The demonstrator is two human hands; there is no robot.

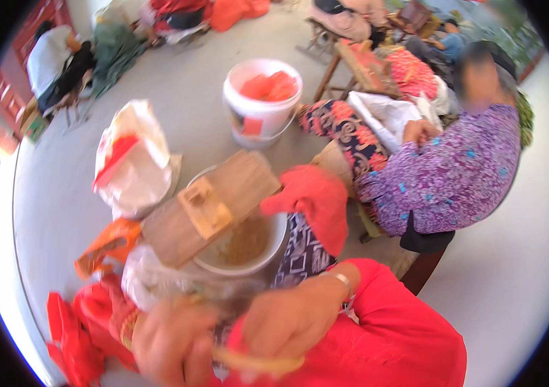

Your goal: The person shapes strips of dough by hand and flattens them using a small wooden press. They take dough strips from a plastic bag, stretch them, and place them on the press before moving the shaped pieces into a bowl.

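Observation:
A narrow pale-yellow strip (261, 363), smeared by motion, stretches between my hands above my red-clothed lap. My left hand (174, 338) is closed at the strip's left end, its fingers curled and blurred. Curled over the strip, my right hand (294, 316) has its fingers bent down and pressed together; a bracelet sits on its wrist. Just ahead of my hands is a white bucket (281, 248) with brownish liquid. Across it rests a wooden board (248, 184), carrying a small wooden block (204, 208). A red cloth (316, 203) covers my patterned trouser leg beside the bucket.
A white sack (133, 158) stands at left, near an orange bag (110, 245) and clear plastic (158, 277). Farther off is a white bucket (255, 116) with red material. A person in a purple top (445, 171) sits close at right; other people sit farther back.

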